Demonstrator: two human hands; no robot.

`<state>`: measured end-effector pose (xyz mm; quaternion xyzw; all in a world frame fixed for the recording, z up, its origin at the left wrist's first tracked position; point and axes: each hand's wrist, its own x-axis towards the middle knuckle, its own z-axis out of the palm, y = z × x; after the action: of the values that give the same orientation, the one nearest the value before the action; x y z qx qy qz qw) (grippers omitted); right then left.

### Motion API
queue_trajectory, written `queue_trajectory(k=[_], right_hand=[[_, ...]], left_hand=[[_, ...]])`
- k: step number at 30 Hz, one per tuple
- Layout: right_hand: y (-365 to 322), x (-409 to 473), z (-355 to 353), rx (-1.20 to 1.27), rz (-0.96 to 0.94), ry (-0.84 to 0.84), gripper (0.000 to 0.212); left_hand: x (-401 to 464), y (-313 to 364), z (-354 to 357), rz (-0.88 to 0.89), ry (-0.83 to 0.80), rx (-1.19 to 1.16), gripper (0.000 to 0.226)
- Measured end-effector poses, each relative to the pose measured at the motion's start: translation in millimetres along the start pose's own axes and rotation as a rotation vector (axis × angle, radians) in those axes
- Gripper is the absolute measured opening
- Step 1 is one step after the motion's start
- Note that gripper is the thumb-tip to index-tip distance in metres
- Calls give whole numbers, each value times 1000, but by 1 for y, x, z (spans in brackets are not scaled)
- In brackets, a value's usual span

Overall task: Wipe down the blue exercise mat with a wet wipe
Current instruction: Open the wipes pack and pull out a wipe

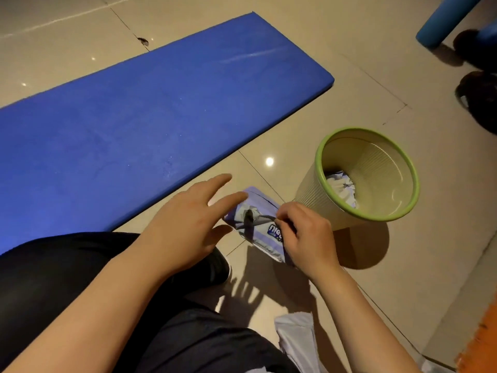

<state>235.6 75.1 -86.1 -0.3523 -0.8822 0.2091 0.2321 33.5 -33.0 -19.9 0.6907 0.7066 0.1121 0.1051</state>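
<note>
Wet wipes in a soft pale-purple plastic pack (256, 220) lie on the beige tiled floor (403, 251) just past dark-trousered knees (80, 278), where the right hand (306, 235) pinches the pack's top with curled fingers while the left hand (188, 222) hovers beside it, fingers spread and relaxed. Just right of the pack, a cream plastic wastebasket with a green rim (320, 162) holds crumpled white wipes (341, 188). Beyond the left hand, the flat blue foam exercise mat (150, 103) stretches away across the floor.

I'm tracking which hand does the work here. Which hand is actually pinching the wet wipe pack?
The right hand: its fingers are curled, pinching the wet wipe pack. The left hand hovers beside it with fingers spread, gripping nothing.
</note>
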Motion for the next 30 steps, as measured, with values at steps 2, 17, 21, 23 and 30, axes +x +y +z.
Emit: queue_trajectory(k=[2, 17, 21, 23, 30], right_hand=[[-30, 22, -14, -6, -156, -50, 13], [-259, 96, -32, 351, -841, -265, 6], [-293, 101, 0, 467, -696, -564, 4], [-306, 104, 12, 421, -676, -576, 6], [-276, 80, 36, 242, -908, -197, 44]], left_hand=[[-10, -6, -11, 103, 133, 77, 70], [-207, -40, -97, -211, 812, 283, 34], [-245, -45, -92, -326, 798, 191, 32], [-256, -52, -88, -389, 774, 89, 36], [-262, -72, -75, -531, 857, -79, 44]])
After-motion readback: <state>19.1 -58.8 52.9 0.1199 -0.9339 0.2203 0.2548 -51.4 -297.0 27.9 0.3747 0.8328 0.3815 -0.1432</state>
